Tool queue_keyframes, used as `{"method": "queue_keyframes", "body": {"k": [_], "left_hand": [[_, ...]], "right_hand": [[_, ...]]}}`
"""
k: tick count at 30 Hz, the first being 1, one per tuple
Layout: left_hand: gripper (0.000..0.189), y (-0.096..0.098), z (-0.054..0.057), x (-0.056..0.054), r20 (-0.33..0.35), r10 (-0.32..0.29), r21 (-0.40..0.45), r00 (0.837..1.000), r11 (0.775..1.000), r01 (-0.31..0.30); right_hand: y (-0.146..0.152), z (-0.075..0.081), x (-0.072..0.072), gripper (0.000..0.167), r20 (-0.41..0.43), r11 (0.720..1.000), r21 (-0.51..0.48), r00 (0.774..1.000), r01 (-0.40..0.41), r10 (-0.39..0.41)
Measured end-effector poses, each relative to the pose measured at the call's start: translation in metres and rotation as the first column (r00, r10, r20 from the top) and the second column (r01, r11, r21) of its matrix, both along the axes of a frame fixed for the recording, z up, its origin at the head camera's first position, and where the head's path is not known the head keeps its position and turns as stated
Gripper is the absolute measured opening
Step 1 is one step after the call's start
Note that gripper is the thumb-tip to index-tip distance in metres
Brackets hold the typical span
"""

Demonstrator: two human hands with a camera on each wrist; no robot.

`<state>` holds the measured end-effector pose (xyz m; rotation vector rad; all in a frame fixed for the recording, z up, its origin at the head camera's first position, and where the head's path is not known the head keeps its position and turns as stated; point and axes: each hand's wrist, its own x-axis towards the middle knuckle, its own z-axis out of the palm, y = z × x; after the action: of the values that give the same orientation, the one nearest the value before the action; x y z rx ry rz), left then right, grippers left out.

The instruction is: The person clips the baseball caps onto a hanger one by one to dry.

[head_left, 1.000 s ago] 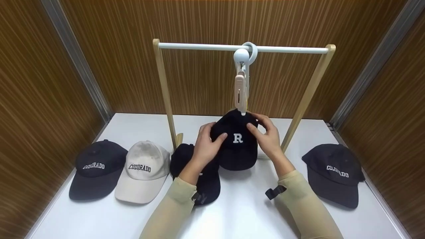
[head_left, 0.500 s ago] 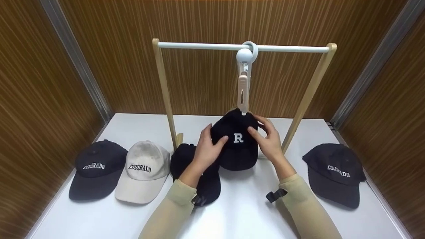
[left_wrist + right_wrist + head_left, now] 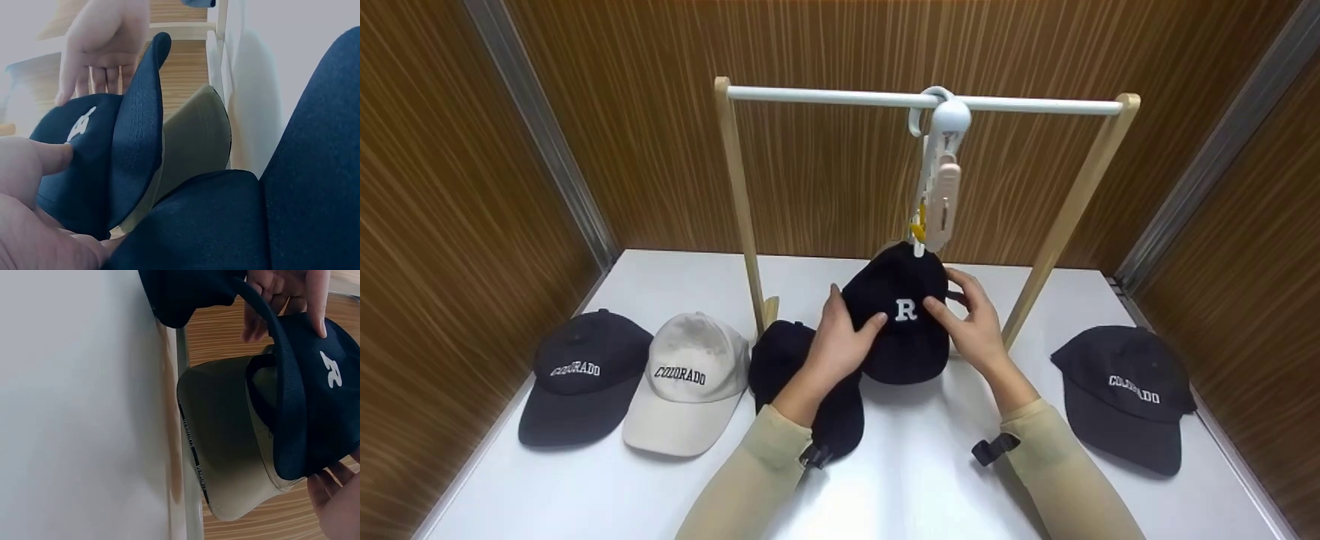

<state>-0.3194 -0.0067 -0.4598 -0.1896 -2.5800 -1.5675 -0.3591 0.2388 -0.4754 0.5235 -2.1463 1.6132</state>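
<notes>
A black cap with a white R (image 3: 906,309) hangs under a white hook hanger (image 3: 952,117), its crown top right at the hanger's lower clips. My left hand (image 3: 840,337) grips the cap's left side, thumb on the front. On the other side my right hand (image 3: 976,330) holds its edge, thumb near the R. A pink clip (image 3: 944,202) hangs just above the crown, with a yellow clip (image 3: 919,223) partly showing behind. Behind the black cap is a khaki cap (image 3: 222,433), also visible in the left wrist view; the head view mostly hides it.
The hanger hooks over the white bar (image 3: 825,96) of a wooden-legged rack. On the white table lie a dark Colorado cap (image 3: 577,405), a beige Colorado cap (image 3: 682,409), a black cap (image 3: 840,416) under my left forearm, and another dark cap (image 3: 1121,405) at right.
The hanger has turned and swung right on the bar, bringing the yellow clip into sight. Both hands keep hold of the black cap. The head view has shifted slightly.
</notes>
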Motion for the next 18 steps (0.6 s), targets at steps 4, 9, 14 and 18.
{"method": "queue_keyframes", "body": {"k": [4, 9, 14, 18], "left_hand": [[0.101, 0.004, 0.0, 0.0, 0.017, -0.001, -0.004, 1.0, 1.0, 0.001], [0.099, 0.009, -0.001, 0.005, 0.037, -0.003, -0.018, 0.999, 1.0, 0.003], [0.102, 0.011, -0.003, 0.01, 0.055, 0.008, -0.035, 0.998, 0.999, -0.006], [0.105, 0.011, -0.005, 0.014, 0.087, 0.001, -0.061, 0.996, 0.998, 0.005]], "right_hand": [[0.0, -0.003, 0.0, 0.057, -0.006, 1.0, 0.003, 1.0, 0.012, -0.012], [-0.003, 0.001, 0.009, 0.058, -0.009, 1.0, 0.016, 1.0, 0.01, -0.01], [-0.005, 0.012, 0.028, 0.058, 0.001, 0.999, 0.039, 1.0, -0.007, 0.007], [0.001, 0.011, 0.036, 0.059, 0.002, 0.998, 0.067, 1.0, -0.01, 0.009]]}}
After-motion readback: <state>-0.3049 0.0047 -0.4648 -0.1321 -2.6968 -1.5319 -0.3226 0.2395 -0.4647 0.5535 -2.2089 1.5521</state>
